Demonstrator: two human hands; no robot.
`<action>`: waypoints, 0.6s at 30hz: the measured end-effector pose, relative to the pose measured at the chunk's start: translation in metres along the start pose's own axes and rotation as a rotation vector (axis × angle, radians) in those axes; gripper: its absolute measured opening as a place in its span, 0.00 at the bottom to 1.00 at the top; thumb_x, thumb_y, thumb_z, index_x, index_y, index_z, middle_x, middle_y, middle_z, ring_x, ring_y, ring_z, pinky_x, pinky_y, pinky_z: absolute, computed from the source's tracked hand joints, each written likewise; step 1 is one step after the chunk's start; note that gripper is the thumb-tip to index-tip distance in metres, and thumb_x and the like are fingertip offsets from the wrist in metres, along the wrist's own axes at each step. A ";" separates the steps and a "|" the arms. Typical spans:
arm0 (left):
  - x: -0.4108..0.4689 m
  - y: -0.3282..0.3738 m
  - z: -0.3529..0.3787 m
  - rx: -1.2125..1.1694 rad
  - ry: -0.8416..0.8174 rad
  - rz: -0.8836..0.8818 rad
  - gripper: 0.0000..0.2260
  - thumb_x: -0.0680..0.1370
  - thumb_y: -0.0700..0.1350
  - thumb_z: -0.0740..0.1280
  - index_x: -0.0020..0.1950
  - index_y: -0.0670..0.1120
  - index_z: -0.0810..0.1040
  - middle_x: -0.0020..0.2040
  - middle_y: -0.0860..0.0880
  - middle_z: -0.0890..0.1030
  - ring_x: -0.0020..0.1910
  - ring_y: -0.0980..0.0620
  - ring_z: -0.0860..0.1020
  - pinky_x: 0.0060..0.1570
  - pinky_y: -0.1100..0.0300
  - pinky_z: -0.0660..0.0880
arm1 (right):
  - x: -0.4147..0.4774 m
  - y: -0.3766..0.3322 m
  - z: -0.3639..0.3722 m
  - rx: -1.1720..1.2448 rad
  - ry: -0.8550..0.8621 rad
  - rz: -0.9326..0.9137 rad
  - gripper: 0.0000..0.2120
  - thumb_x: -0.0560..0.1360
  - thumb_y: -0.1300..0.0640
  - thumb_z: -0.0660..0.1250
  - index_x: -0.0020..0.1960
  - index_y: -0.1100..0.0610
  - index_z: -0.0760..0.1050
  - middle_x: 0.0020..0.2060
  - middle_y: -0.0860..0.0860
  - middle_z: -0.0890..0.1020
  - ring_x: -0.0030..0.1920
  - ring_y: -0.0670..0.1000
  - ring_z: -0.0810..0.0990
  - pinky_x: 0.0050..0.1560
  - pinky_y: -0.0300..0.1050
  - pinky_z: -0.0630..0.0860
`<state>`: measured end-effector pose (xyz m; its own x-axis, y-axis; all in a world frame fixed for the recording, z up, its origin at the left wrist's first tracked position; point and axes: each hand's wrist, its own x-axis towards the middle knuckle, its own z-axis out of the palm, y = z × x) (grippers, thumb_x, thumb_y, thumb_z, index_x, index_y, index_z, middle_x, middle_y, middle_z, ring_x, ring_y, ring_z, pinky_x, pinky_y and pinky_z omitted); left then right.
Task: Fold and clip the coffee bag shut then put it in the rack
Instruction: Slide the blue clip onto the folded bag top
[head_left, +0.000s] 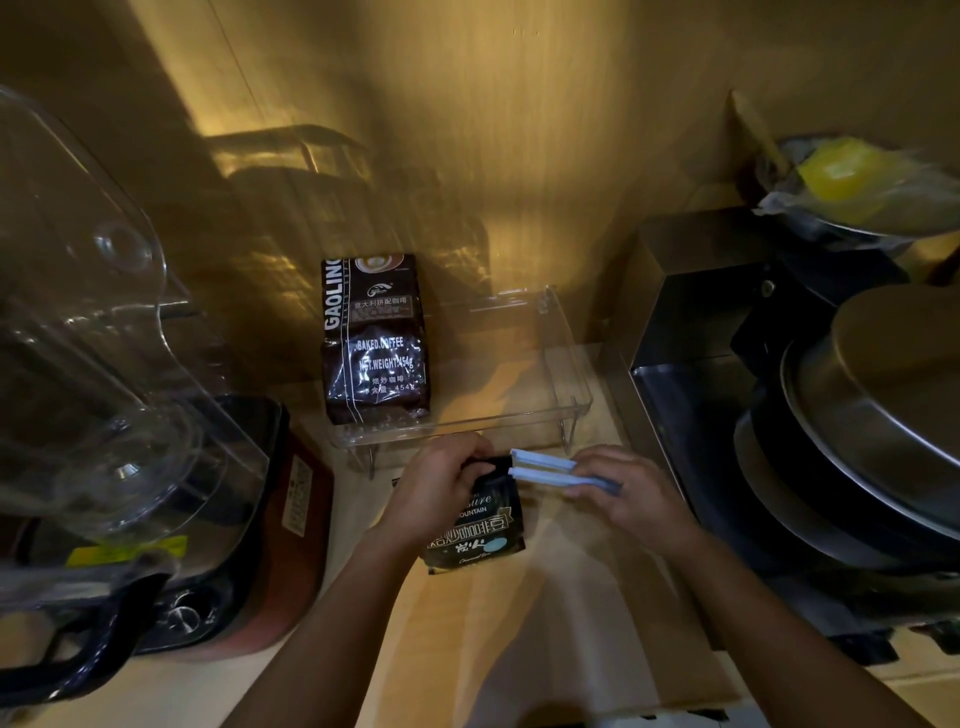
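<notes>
Far left of the clear acrylic rack (569, 364) I see a transparent blender jug w/ black handle (88, 322). In the rack's left end stands a dark brown foil coffee bag (375, 340), upright. Just in front of the rack my left hand (435, 491) pinches the folded top of the small black coffee bag (480, 525), fingers closed on it. Right of that, the pale blue plastic clip (545, 467) is spread open at the bag's top edge; my right hand (626, 493) grips its hinge end.
</notes>
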<state>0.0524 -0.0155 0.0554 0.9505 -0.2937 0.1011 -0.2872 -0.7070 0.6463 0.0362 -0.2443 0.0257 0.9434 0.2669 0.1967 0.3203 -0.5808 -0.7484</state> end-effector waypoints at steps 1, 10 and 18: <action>0.000 0.001 -0.001 0.024 0.002 0.019 0.03 0.73 0.39 0.67 0.45 0.46 0.78 0.43 0.47 0.82 0.44 0.49 0.76 0.40 0.62 0.65 | 0.002 -0.001 0.001 -0.037 -0.003 -0.013 0.05 0.66 0.62 0.74 0.41 0.59 0.80 0.41 0.54 0.82 0.44 0.53 0.80 0.47 0.45 0.75; -0.002 0.007 0.000 0.054 0.065 0.057 0.02 0.74 0.37 0.67 0.43 0.41 0.79 0.41 0.44 0.78 0.43 0.51 0.72 0.42 0.64 0.64 | 0.021 -0.010 0.000 -0.091 -0.122 -0.018 0.17 0.68 0.60 0.72 0.56 0.53 0.76 0.49 0.49 0.80 0.49 0.50 0.77 0.49 0.45 0.73; -0.002 0.005 0.003 0.130 0.036 0.068 0.04 0.73 0.44 0.68 0.46 0.47 0.76 0.45 0.49 0.76 0.47 0.52 0.71 0.45 0.60 0.62 | 0.030 -0.010 -0.001 -0.018 -0.208 0.143 0.22 0.69 0.57 0.71 0.58 0.41 0.70 0.47 0.44 0.78 0.48 0.45 0.77 0.47 0.40 0.74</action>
<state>0.0484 -0.0202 0.0559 0.9312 -0.3224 0.1698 -0.3619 -0.7641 0.5340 0.0617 -0.2313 0.0394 0.9420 0.3323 -0.0464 0.1878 -0.6369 -0.7478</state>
